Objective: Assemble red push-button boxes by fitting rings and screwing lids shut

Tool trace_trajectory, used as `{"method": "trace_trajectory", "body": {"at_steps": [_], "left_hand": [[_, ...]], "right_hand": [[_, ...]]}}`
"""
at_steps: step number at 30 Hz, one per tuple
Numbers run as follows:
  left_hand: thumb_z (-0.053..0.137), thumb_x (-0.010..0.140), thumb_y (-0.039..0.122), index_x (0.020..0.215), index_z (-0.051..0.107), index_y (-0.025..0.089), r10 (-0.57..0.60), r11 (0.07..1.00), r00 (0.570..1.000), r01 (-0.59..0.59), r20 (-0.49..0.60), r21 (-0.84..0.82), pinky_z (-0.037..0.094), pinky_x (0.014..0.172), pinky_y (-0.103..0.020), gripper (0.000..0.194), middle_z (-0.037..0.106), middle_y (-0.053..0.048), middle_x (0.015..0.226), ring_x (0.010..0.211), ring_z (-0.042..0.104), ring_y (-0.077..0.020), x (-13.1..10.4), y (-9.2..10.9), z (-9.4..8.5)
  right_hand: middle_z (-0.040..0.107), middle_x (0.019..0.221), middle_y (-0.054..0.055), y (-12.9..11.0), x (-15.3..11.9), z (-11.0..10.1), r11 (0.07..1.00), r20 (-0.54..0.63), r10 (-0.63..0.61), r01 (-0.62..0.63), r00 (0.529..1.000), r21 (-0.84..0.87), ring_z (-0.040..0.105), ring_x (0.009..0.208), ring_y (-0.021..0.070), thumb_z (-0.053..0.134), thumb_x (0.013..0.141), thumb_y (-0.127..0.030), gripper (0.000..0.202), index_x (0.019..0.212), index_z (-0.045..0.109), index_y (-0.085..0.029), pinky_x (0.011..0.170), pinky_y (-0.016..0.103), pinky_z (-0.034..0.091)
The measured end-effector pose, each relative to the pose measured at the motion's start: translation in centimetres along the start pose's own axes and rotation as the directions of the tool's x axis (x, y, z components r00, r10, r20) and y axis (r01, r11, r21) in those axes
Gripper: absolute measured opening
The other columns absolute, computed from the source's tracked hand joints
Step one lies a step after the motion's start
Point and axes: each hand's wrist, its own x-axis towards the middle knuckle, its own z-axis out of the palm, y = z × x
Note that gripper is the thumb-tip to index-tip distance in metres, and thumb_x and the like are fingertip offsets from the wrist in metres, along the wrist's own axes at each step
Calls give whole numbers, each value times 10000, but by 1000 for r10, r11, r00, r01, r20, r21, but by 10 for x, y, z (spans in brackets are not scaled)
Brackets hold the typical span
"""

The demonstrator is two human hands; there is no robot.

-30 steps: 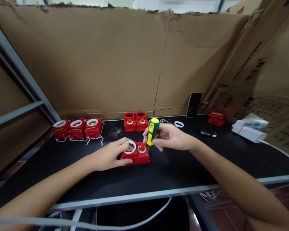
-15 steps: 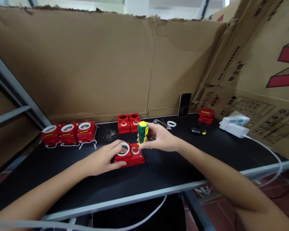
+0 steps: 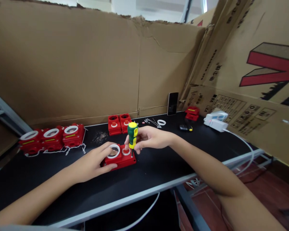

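Note:
A red box with a white ring and a round red knob lies on the black table. My left hand grips its left end, the thumb along the front and fingers over the white ring. A green and yellow screwdriver stands upright at the box's right end, its tip at a corner by the knob. My right hand has its fingers closed around the lower part of the handle.
Three red boxes with white rings stand at the left, with white cords. Two smaller red boxes sit behind my hands. A phone, a white ring, a dark tool, another red part and a white power adapter lie farther right.
The view has shifted, so the table and objects appear farther left. My right hand has loosened slightly on the screwdriver, with its fingers lower on the handle. My left hand stays on the box.

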Motion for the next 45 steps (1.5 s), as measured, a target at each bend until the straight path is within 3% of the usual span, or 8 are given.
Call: {"method": "trace_trajectory", "body": {"at_steps": [4, 8, 13, 19, 27, 33, 39, 45], "left_hand": [[659, 1170, 463, 1356, 689, 271, -10, 1000, 1000, 10, -5, 4, 659, 1040, -352, 269, 705, -110, 1514, 1281, 785, -287, 0, 0, 0], [663, 1172, 454, 1373, 681, 274, -7, 1000, 1000, 7, -3, 7, 653, 1061, -347, 270, 715, -97, 1476, 1261, 789, -271, -1, 1, -1], [651, 1176, 513, 1375, 678, 260, -23, 1000, 1000, 23, 0, 15, 660, 1032, -360, 324, 710, -118, 1492, 1225, 790, -283, 0, 2, -1], [649, 1179, 507, 1378, 669, 258, -30, 1000, 999, 30, 17, 4, 649, 1018, -363, 319, 715, -113, 1461, 1214, 786, -280, 0, 2, 0], [661, 1164, 479, 1356, 675, 258, -42, 999, 999, 42, 28, -10, 648, 986, -362, 293, 718, -111, 1433, 1174, 782, -279, 1, 4, -2], [673, 1152, 457, 1267, 669, 258, -35, 999, 999, 35, 10, -16, 650, 992, -373, 229, 725, -111, 1398, 1145, 783, -275, 2, 7, -1], [659, 1155, 467, 1218, 666, 254, -43, 999, 999, 43, 13, -4, 651, 985, -377, 223, 720, -119, 1407, 1141, 776, -275, 3, 9, -2], [644, 1170, 525, 1242, 652, 255, -44, 999, 999, 44, 19, -8, 646, 950, -352, 280, 712, -113, 1417, 1073, 767, -250, 2, 8, -2]], "right_hand": [[840, 1046, 43, 5, 6, 4, 998, -150, -11, 1, 989, -69, 774, 903, 179, 1094, 765, -390, 469, 1043, 780, -181, 892, 351, 655], [773, 868, -22, 10, 12, 7, 992, -235, -22, -8, 972, -124, 670, 740, 138, 1155, 634, -409, 567, 922, 715, -195, 703, 280, 561], [830, 1119, 62, 7, 7, 2, 998, -170, -53, 46, 984, -45, 641, 669, 97, 1031, 871, -440, 492, 1159, 729, -181, 522, 222, 495], [855, 1295, 157, 0, -2, -5, 994, -25, -107, 107, 994, -7, 652, 606, 41, 870, 1069, -424, 394, 1302, 723, -141, 659, 240, 609], [883, 1035, 100, -3, 2, 6, 999, -217, -33, 31, 976, -13, 787, 808, 166, 1062, 814, -365, 446, 1046, 735, -169, 626, 254, 630], [821, 895, 7, 3, 6, 13, 996, -325, -47, 21, 945, -82, 740, 758, 160, 1157, 609, -351, 597, 934, 678, -206, 727, 311, 641], [854, 1154, 85, 4, 3, 6, 998, -224, -55, 50, 973, -27, 650, 653, 94, 1062, 832, -408, 541, 1195, 736, -175, 525, 224, 536], [855, 1302, 165, -1, -2, -4, 994, -39, -112, 111, 993, -15, 697, 642, 60, 870, 1073, -449, 457, 1368, 724, -132, 745, 266, 651]]}}
